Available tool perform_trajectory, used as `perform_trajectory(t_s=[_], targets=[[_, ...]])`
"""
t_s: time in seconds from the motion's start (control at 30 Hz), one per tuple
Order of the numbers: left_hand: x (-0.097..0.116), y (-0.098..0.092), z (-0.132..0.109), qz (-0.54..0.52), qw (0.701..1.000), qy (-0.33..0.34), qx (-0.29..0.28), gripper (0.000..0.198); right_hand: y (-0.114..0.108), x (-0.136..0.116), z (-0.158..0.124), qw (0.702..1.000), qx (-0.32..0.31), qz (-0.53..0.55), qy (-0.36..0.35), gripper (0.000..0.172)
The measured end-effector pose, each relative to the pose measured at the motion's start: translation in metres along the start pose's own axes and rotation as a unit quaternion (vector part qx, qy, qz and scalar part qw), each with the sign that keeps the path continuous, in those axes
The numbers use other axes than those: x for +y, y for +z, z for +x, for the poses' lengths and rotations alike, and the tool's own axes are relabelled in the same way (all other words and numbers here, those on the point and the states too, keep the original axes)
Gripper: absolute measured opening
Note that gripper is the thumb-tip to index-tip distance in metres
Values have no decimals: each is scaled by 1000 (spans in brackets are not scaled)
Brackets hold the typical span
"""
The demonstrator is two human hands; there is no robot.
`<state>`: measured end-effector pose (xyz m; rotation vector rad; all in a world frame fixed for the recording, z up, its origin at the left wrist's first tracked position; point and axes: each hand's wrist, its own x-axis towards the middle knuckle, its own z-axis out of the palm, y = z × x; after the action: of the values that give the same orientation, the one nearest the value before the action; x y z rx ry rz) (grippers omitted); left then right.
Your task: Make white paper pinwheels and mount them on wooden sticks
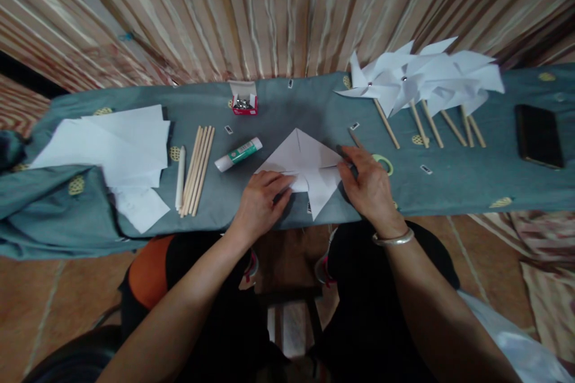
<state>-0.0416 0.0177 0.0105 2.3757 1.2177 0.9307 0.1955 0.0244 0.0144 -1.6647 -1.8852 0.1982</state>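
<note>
A white paper square with slits and one part folded over lies at the front middle of the cloth-covered table. My left hand holds its lower left part, thumb and fingers pressed close together on the folded flap. At the paper's right corner is my right hand, its fingertips closed on the edge; a bracelet circles that wrist. A green and white glue stick lies just left of the paper. Scissors with a green handle are partly hidden behind my right hand.
White paper pinwheels on wooden sticks lie at the back right, near a dark phone. An open red box of metal pins stands at the back. Several wooden sticks, a white rod and paper sheets are left.
</note>
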Motion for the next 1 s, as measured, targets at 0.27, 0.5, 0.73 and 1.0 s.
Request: perform_trajectory(t_s=[0.27,0.5,0.73,1.0], targets=[[-6,-7,4,31,999,4,16,24,-15,-6,-15,997,11,61,55,32],[24,-3,-2,58,995,77,-34,22,-19,-11,-29,996,-1,83,25,26],[35,4,-7,137,980,95,-108,17,-18,-9,-31,997,-7,73,15,25],[38,4,-7,141,979,90,-118,15,-14,-7,-31,997,-18,73,9,28]])
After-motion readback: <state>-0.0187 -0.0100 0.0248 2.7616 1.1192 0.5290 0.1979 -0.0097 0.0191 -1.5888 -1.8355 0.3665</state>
